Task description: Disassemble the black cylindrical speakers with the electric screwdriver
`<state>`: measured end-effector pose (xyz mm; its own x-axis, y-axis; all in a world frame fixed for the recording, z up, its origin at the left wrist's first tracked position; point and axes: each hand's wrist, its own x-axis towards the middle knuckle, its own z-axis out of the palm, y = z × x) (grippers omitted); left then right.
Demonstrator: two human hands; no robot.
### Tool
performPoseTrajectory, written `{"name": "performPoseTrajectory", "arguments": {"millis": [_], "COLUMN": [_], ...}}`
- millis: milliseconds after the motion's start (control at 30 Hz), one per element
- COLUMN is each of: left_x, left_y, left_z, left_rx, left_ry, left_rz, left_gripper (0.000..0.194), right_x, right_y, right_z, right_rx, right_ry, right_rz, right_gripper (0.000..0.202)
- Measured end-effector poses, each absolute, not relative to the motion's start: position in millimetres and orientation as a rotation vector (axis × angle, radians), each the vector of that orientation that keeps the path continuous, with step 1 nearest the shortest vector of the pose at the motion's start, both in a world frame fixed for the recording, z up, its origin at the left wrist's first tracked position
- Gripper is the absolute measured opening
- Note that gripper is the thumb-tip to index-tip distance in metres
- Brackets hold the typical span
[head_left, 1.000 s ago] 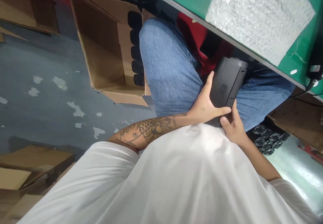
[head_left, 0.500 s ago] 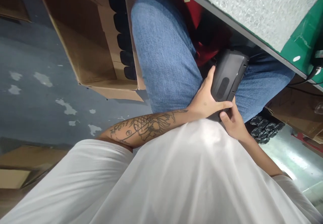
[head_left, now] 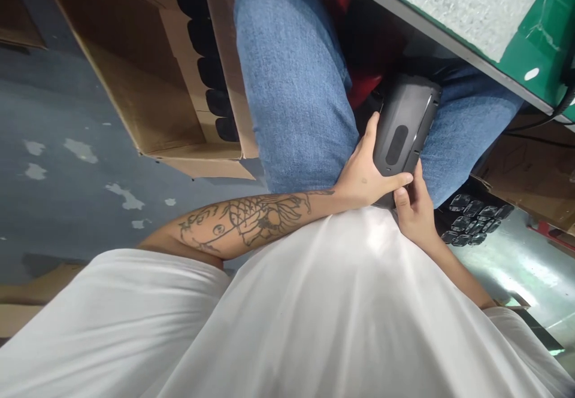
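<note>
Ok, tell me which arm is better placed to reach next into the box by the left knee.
Probably the left arm: the left grip is nearer the box, while the right grip would have to reach past that arm. Both are on the device, though.

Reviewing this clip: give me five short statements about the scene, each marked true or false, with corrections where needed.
1. The left hand is on the dark device. True.
2. The person's shirt is black. False: the shirt is white.
3. A whitish textured sheet lies on the green tabletop. True.
4. The right hand rests on the green tabletop. False: the right hand is at the dark device.
5. A row of dark items sits in the open cardboard box. True.
</note>
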<state>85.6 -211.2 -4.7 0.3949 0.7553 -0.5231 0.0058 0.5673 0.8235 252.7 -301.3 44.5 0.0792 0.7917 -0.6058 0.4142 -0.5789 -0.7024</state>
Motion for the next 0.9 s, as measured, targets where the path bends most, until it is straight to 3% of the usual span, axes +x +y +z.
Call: {"name": "performPoseTrajectory", "arguments": {"millis": [300, 433, 533, 633, 733, 900], "left_x": [84, 79, 74, 71, 70, 68], "left_y": [-218, -212, -213, -220, -229, -235], "left_z": [-1, 8, 11, 11, 8, -6], "left_rx": [0.806, 0.883, 0.957, 1.062, 1.138, 1.180], "left_ry": [1.190, 1.144, 1.125, 1.083, 1.057, 1.064], "left_rz": [0.558, 0.516, 0.494, 0.527, 0.545, 0.595], "left_gripper": [0.135, 0.148, 0.144, 0.141, 0.140, 0.137], "right_x": [256, 263, 268, 270, 267, 254], "right_y": [-285, -288, -288, -284, -284, -295], "right_z": [39, 39, 38, 41, 46, 47], "right_rx": [-1.881, -1.784, -1.632, -1.508, -1.493, -1.645], "right_ry": [-0.887, -0.784, -0.728, -0.712, -0.742, -0.772], "right_rz": [1.773, 1.852, 1.945, 2.035, 2.034, 1.911], "right_gripper": [0.148, 0.151, 0.157, 0.149, 0.145, 0.162]}}
